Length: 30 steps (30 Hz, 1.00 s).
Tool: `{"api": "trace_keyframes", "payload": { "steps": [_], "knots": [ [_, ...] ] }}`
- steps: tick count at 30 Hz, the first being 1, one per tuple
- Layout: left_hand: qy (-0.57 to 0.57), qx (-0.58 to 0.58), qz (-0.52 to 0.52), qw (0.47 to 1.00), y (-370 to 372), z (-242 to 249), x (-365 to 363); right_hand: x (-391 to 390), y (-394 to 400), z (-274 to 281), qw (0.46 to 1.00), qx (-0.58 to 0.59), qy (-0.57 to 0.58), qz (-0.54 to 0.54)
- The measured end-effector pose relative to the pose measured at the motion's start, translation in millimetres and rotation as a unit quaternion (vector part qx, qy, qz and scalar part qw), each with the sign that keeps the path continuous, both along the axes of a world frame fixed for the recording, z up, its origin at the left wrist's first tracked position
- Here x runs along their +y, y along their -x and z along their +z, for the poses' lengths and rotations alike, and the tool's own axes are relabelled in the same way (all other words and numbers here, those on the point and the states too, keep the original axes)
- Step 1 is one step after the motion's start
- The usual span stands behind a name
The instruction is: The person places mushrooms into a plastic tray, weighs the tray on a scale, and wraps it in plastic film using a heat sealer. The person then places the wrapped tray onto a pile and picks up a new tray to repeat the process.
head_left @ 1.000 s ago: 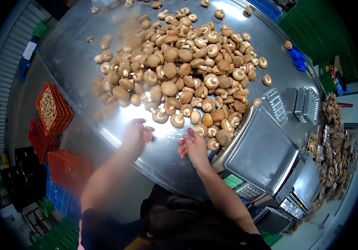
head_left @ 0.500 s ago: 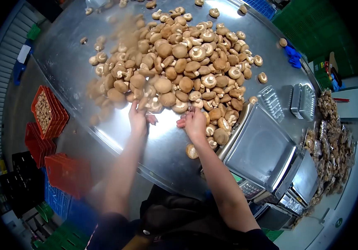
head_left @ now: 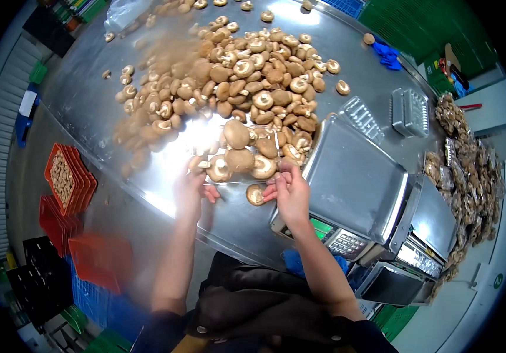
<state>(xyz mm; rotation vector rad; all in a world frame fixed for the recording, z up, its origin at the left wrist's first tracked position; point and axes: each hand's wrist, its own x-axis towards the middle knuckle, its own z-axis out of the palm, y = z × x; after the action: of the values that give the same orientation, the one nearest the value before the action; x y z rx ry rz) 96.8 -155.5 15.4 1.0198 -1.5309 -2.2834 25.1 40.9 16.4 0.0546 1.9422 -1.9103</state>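
Between my two hands is a clear plastic tray (head_left: pixel 229 183), hard to see against the shiny metal, with several large brown mushrooms (head_left: pixel 240 160) in it. My left hand (head_left: pixel 190 191) grips its left end, fingers curled beside a mushroom stem. At the right end, my right hand (head_left: pixel 291 191) pinches the tray's edge. A loose mushroom (head_left: pixel 255 194) lies upturned on the table, close to my right fingertips. Just beyond the tray spreads a big pile of mushrooms (head_left: pixel 223 73) on the metal table (head_left: pixel 88 112).
Right of my right hand stands a scale with a metal plate (head_left: pixel 356 176). Behind it are empty clear trays (head_left: pixel 412 113) and bagged mushrooms (head_left: pixel 470 188). Red crates (head_left: pixel 70 176) stand on the floor at left. A blue glove (head_left: pixel 387 56) lies at the far edge.
My hands have drawn the tray of mushrooms back from the pile, toward my body and the scale. The view has shifted, showing more of the scale's keypad.
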Motion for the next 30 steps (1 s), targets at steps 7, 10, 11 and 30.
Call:
{"api": "trace_keyframes", "payload": {
  "steps": [7, 10, 11, 30],
  "knots": [
    [0.016, -0.037, -0.180, 0.983, 28, 9, 65, 107, -8, 22, 0.994, 0.059, -0.048, -0.074],
    [0.050, -0.063, -0.271, 0.959, 52, 17, 105, 155, -12, 23, 0.986, 0.075, -0.094, -0.114],
    [0.072, -0.032, -0.279, 0.957, 59, 14, 119, 169, -14, 21, 0.983, 0.081, -0.102, -0.128],
    [0.492, 0.182, -0.280, 0.804, 63, 26, 195, 269, -8, 46, 0.909, 0.168, -0.369, -0.099]
  ]
}}
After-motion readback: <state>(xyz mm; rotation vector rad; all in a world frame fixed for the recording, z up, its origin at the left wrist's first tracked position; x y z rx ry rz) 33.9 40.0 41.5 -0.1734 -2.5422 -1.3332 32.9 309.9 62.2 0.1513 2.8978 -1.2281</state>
